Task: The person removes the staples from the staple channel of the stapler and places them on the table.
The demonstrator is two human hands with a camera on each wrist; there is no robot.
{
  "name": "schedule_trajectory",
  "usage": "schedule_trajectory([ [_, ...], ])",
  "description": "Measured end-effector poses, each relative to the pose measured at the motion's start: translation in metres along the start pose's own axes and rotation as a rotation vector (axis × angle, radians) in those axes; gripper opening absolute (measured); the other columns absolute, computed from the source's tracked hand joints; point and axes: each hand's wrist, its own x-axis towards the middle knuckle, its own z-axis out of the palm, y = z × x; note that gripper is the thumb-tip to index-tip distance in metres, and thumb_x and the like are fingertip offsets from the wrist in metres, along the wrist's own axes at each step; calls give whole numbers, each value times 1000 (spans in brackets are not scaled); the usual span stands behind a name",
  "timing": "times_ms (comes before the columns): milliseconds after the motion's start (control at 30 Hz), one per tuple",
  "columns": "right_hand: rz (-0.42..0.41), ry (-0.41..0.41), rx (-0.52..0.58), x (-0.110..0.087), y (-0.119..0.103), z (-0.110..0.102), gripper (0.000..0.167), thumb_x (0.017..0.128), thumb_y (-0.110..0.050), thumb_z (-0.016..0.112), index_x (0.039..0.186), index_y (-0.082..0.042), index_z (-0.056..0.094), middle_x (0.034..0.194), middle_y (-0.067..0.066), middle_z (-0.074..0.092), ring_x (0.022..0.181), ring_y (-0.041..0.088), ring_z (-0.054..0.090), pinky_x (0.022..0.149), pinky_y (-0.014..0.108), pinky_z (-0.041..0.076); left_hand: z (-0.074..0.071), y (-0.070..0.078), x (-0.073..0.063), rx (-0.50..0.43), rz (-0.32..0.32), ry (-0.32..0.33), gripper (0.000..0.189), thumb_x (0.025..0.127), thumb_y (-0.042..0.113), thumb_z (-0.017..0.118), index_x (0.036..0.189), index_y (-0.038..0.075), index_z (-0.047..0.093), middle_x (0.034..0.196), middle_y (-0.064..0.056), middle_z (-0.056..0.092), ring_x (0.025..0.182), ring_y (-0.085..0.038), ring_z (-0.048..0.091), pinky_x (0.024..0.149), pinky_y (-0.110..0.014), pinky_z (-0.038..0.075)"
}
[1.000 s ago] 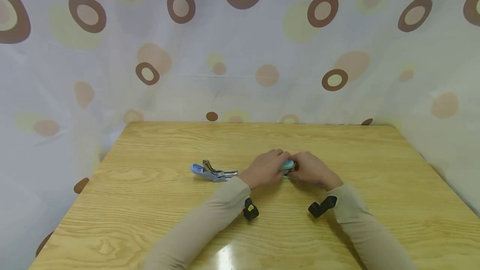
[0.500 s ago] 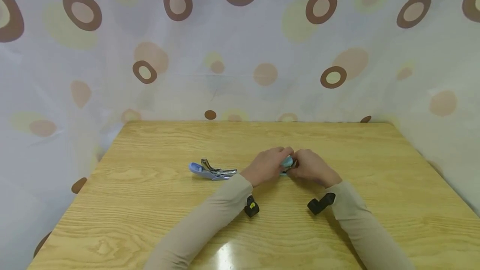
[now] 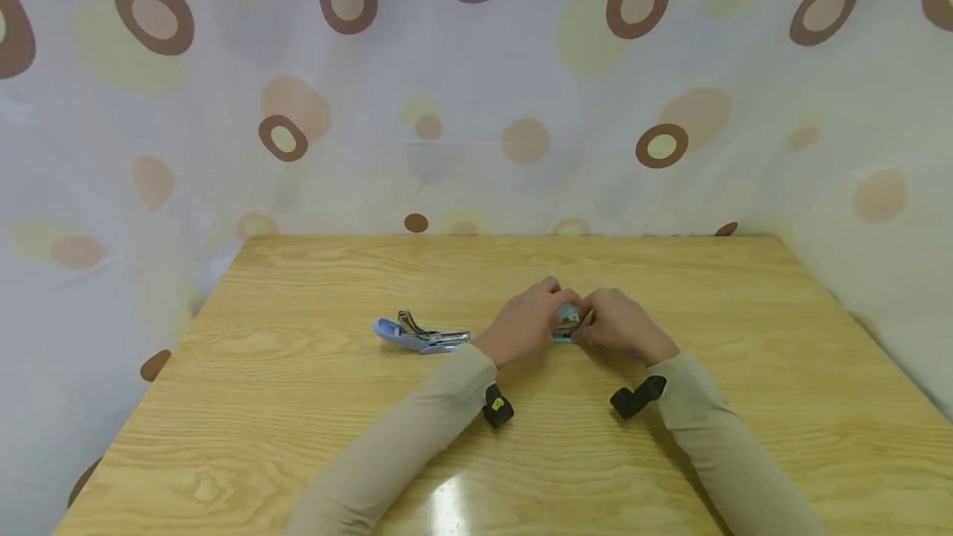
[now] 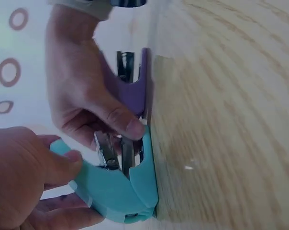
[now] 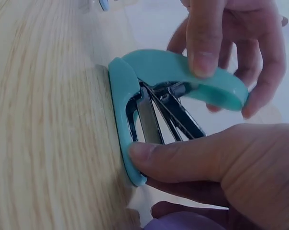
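Observation:
A teal stapler [image 3: 567, 314] stands opened up on the wooden table between both hands. My left hand [image 3: 524, 321] grips its raised top cover, thumb on one side and fingers on the other, as the left wrist view shows. Its metal staple magazine [image 5: 149, 117] and a second metal arm [image 5: 180, 112] spread apart under the cover. My right hand [image 3: 621, 325] holds the front of the base, its thumb [image 5: 154, 155] lying over the base's end. Fingers partly hide the metal parts.
A blue stapler [image 3: 402, 339], also opened, lies left of my left hand. Just beyond my right hand is a purple stapler [image 4: 135, 98], mostly hidden in the head view. A patterned curtain [image 3: 476, 180] hangs behind the table's far edge [image 3: 506, 236].
My left hand has risen slightly with the teal stapler's cover, and more metal shows beneath it. My right hand stays at the base. The head view has tilted a little downward.

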Motion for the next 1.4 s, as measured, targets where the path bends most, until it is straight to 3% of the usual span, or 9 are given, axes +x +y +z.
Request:
schedule_trajectory([
  [100,4,10,11,-1,2,-2,5,78,-7,75,81,-6,72,74,3,69,55,10,53,54,26,43,-3,-2,-1,-95,-1,10,32,92,2,60,120,18,60,102,-4,52,74,-11,47,56,-16,37],
  [300,4,-16,29,1,4,0,7,80,-11,76,83,-6,71,79,4,69,56,9,53,54,25,43,-6,-7,-6,-168,-28,-7,28,95,5,56,121,13,57,105,-7,53,76,-13,48,65,-19,42],
  [533,11,-13,-14,-2,4,-3,10,79,-13,77,86,-7,74,82,5,71,60,10,57,59,28,48,-8,-8,-8,-261,-49,29,29,93,19,65,120,12,58,117,-7,61,96,-18,61,84,-28,51],
  [733,2,-29,-18,-1,4,-1,8,80,-14,77,87,-10,75,85,3,71,64,9,60,61,28,50,-12,-10,-15,-241,-108,92,17,91,19,68,105,12,61,110,-4,68,95,-18,64,77,-26,52],
  [867,14,-30,-31,1,3,0,7,81,-14,76,87,-11,75,80,1,69,60,10,56,57,27,46,-17,-16,-19,-326,-111,119,14,89,13,70,93,9,57,110,-7,69,94,-19,64,78,-26,53],
  [1067,23,-37,-37,1,3,-2,7,81,-15,76,87,-12,74,83,2,69,63,10,57,60,28,47,-16,-19,-21,-362,-85,161,17,87,8,70,86,7,53,110,-14,68,94,-21,67,80,-30,55],
  [1400,30,-41,-38,0,2,-2,8,81,-17,77,88,-14,74,82,0,70,64,9,58,62,30,49,-19,-33,-35,-421,-155,159,18,87,8,70,83,7,52,110,-12,70,94,-22,67,82,-33,55],
])
